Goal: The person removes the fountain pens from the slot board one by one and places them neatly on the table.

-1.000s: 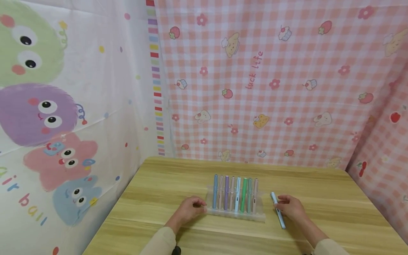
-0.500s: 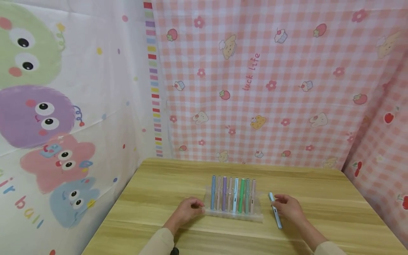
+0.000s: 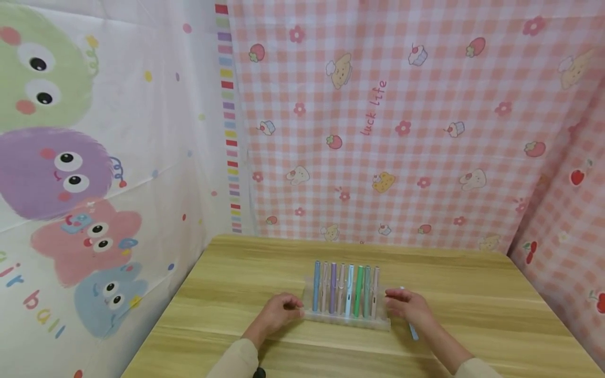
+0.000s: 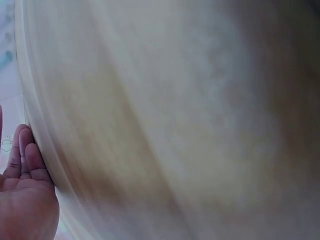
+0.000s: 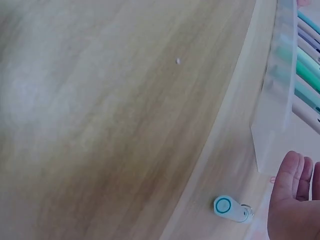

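A clear pen stand on the table holds several capped pens side by side, among them a blue pen, a purple pen and a green pen. My left hand rests at the stand's left end, fingertips right at its corner. At the right end is my right hand, fingers extended and thumb apart, fingertips close to the stand's edge. A loose light blue pen lies on the table, partly hidden behind the right hand; the right wrist view shows this pen nearly end-on, beside the hand.
The wooden table meets a pink checked cloth at the back. A white cloth with cartoon figures hangs on the left. A tiny pale speck shows on the wood in the right wrist view.
My right hand has let go of the light blue pen and moved left to the stand's right end. The pen stays on the table; my left hand keeps its place.
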{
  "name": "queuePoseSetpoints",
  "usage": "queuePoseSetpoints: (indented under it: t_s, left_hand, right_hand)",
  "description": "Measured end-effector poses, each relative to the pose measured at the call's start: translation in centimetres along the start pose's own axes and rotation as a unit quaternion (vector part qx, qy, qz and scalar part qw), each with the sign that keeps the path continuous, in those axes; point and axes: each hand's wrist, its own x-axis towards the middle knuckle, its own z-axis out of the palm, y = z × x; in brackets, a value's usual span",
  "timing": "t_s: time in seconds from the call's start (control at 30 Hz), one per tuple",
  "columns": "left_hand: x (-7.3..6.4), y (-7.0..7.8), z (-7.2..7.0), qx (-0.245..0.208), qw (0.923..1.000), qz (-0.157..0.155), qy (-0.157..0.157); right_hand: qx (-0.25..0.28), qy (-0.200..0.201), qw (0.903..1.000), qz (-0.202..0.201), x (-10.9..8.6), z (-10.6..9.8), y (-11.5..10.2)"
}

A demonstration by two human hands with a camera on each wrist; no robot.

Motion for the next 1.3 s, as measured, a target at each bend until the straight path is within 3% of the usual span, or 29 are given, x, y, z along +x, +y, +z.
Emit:
queuePoseSetpoints:
  t_s: [0.23,0.77,1.3]
  left_hand:
    - [0.0,-0.1,0.0,0.005,0.9999,0.011,0.003]
    - [0.2,-0.1,0.0,0.008,1.0,-0.002,0.001]
    - [0.0,0.2,-0.2,0.004,0.9999,-0.01,0.001]
  right_hand:
    - [-0.009,-0.006,0.9999,-0.008,0.1,0.9,0.2]
    - [-0.044,-0.024,0.9987,-0.01,1.0,1.8,0.7]
    - [-0.022,-0.017,0.9996,-0.009,1.0,2.2,0.8]
